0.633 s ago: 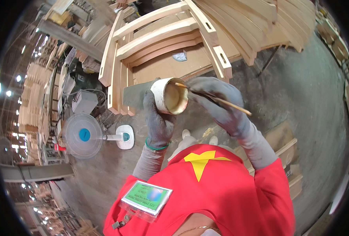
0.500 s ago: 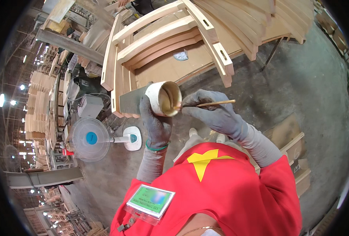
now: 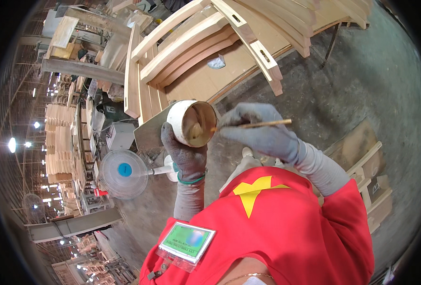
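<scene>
My left hand (image 3: 186,154), in a grey glove, is wrapped round a white round pot (image 3: 177,122) tilted with its mouth toward the right. Inside it lies a thick tan paste (image 3: 196,132). A thin wooden stick (image 3: 267,123) is pinched in my gloved right hand (image 3: 260,130); its reddish inner end is at the pot's right rim. A flat grey plate (image 3: 146,133) shows behind the pot. Whether my left hand also holds that plate, I cannot tell.
Ahead, a curved wooden frame (image 3: 187,47) rests on a board-topped table with a crumpled pale piece (image 3: 216,61). A white fan (image 3: 124,174) stands at left. Wooden pieces (image 3: 369,180) lie on the floor at right. Stacked wood (image 3: 59,137) stands farther left.
The view has shifted a little. The pot's mouth now faces me more, showing more of the paste. Both hands keep their holds, and the stick's inner end stays by the rim.
</scene>
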The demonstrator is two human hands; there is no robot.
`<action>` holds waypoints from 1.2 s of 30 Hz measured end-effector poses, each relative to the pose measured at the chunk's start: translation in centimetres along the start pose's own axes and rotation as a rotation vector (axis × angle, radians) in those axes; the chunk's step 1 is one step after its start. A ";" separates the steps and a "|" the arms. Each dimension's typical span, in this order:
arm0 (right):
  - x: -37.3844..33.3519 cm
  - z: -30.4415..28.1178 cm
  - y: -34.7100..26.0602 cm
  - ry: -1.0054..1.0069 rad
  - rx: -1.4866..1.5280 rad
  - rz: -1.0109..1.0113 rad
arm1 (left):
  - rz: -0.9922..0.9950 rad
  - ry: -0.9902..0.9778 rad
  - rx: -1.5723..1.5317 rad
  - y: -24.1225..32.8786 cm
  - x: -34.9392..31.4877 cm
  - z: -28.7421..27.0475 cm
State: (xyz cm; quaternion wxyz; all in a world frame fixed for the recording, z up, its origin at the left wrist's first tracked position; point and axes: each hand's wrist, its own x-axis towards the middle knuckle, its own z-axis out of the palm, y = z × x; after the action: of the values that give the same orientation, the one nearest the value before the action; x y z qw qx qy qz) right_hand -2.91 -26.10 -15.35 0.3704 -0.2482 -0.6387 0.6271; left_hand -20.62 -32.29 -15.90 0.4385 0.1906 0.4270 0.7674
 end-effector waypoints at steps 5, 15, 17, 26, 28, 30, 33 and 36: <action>0.0 -0.7 -0.1 0.199 0.322 0.009 | -0.132 0.027 -0.095 0.0 0.2 -0.4; -0.8 -0.5 -0.2 0.057 0.190 -0.004 | 0.184 -0.102 0.301 -1.0 0.9 -3.9; -0.7 -0.6 -0.2 0.107 0.132 0.044 | 0.373 -0.164 0.627 -1.6 1.1 -5.9; -0.3 0.2 0.0 0.148 0.136 0.039 | -0.080 -0.004 -0.014 0.0 -0.3 0.3; -0.3 0.5 -0.2 0.114 0.050 0.024 | -0.020 -0.015 0.027 0.0 0.0 -0.2; -1.1 1.2 -0.8 -0.011 -0.034 0.018 | 0.015 -0.054 0.074 0.2 -0.6 0.2; 0.2 1.2 0.7 0.192 0.273 -0.085 | -0.086 0.035 0.022 0.4 -0.6 -0.6; -0.1 1.2 0.4 0.114 0.001 -0.065 | -0.079 0.040 0.035 0.4 -0.5 -0.9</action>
State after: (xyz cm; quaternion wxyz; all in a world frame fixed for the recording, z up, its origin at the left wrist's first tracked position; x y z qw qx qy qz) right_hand -3.88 -26.91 -15.66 0.4264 -0.2623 -0.6240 0.6000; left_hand -21.14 -33.25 -16.07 0.4564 0.1660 0.4564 0.7456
